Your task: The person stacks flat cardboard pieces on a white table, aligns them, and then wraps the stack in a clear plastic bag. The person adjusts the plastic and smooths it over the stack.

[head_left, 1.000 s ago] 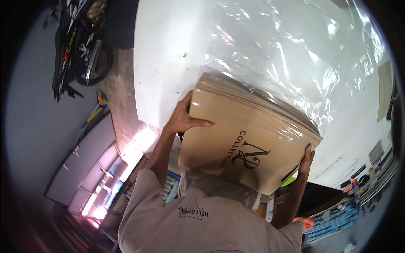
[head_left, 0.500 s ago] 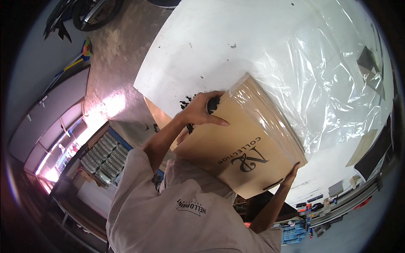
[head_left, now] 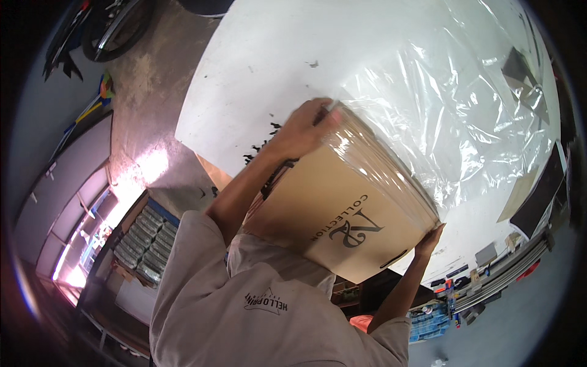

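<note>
A stack of brown kraft paper bags [head_left: 318, 205] with a black printed logo lies tilted across the table's near edge, against my body. Clear plastic film [head_left: 374, 156] covers its far edge and wrinkles there. My left hand [head_left: 312, 125], slightly blurred, is closed at the stack's far left corner, with its thumb over the film's rim. At the right corner my right hand [head_left: 431, 240] grips the stack's edge, its fingers partly hidden underneath. Black cord handles [head_left: 260, 147] stick out beside my left forearm, and another dark handle slot shows near the right wrist.
The white table [head_left: 257, 67] carries a wide loose spread of shiny clear plastic [head_left: 465, 116] on the right. Dark and grey sheets [head_left: 538, 196] lie at its right edge, near small tools and a blue basket [head_left: 428, 324]. Wrapped bundles [head_left: 147, 241] sit at the left, with a motorcycle wheel [head_left: 119, 30] beyond.
My left hand has slid from the stack's left side to its far corner, onto the film's rim. My right hand stays at the right corner. The whole view has shifted slightly.
</note>
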The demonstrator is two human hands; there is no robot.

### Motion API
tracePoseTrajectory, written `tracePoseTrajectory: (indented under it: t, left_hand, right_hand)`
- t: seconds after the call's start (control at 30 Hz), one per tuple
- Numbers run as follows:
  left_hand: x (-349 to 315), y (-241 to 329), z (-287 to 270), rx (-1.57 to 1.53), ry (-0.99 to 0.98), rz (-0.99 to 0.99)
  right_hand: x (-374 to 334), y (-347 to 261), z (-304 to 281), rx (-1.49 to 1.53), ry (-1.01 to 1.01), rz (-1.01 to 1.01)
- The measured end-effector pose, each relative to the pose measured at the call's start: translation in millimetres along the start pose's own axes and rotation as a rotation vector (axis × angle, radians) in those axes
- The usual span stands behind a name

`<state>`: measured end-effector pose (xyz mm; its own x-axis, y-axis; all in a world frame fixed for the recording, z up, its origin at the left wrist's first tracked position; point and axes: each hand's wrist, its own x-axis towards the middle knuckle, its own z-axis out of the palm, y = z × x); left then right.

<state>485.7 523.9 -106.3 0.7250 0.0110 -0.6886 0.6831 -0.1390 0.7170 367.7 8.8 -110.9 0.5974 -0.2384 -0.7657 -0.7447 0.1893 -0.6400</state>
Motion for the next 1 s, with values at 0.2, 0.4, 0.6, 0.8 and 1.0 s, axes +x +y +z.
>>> tracePoseTrajectory:
  t: [0.2,0.4,0.6,0.8,1.0]
  left_hand:
    - [-4,17,8,0.147,-0.106,0.029]
    - [-12,13,3,0.099,-0.159,-0.035]
    - [-18,-4,5,0.103,-0.149,-0.015]
    - [-27,-12,5,0.016,-0.134,0.096]
    - [-21,-11,3,0.109,-0.156,0.162]
  right_hand:
    - [-6,7,-5,0.016,-0.005,0.036]
    - [-14,37,-16,-0.105,0.023,-0.134]
    - [-27,50,-12,-0.104,0.13,-0.1]
    - [-24,67,-21,-0.1,0.128,-0.105]
    - [-25,46,-18,-0.014,0.002,-0.044]
